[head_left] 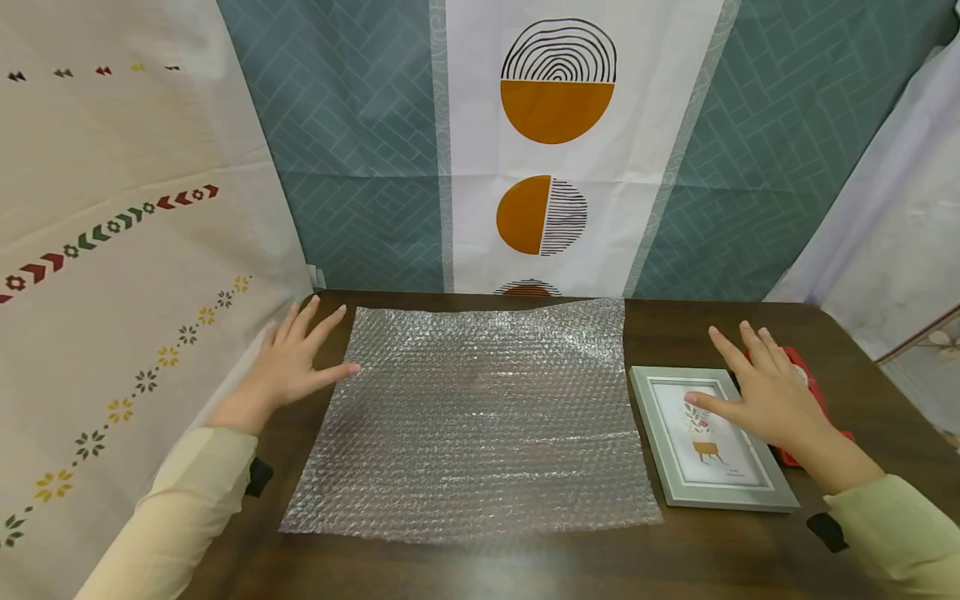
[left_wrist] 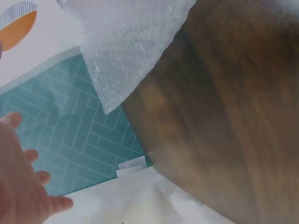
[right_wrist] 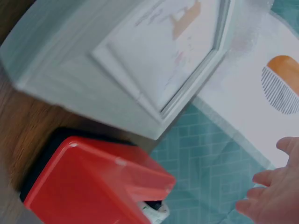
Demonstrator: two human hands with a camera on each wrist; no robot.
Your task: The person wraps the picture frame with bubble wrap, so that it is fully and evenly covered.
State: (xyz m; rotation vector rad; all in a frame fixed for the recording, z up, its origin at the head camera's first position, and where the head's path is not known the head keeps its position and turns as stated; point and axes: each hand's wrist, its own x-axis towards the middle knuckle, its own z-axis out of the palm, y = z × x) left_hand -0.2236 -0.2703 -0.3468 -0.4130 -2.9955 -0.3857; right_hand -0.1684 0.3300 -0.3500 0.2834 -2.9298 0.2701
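A sheet of clear bubble wrap (head_left: 480, 425) lies spread flat on the dark wooden table. My left hand (head_left: 288, 358) hovers by its far left corner, fingers spread and holding nothing. On the right, my right hand (head_left: 772, 400) is held over a pale green picture frame (head_left: 660, 442), its fingers spread apart too. The frame lies face up beside the wrap and shows a print of a plant in an orange pot. Partly hidden behind that hand is a red object (head_left: 806, 383); the right wrist view shows it as a red tape dispenser (right_wrist: 93, 182), though its kind is not fully clear.
Behind the table hangs a teal and white curtain (head_left: 360, 167) with orange half-circle prints. A cream patterned cloth (head_left: 135, 250) borders the left side, and a white cloth (head_left: 885, 208) the right. Bare table (head_left: 360, 575) shows along the near edge.
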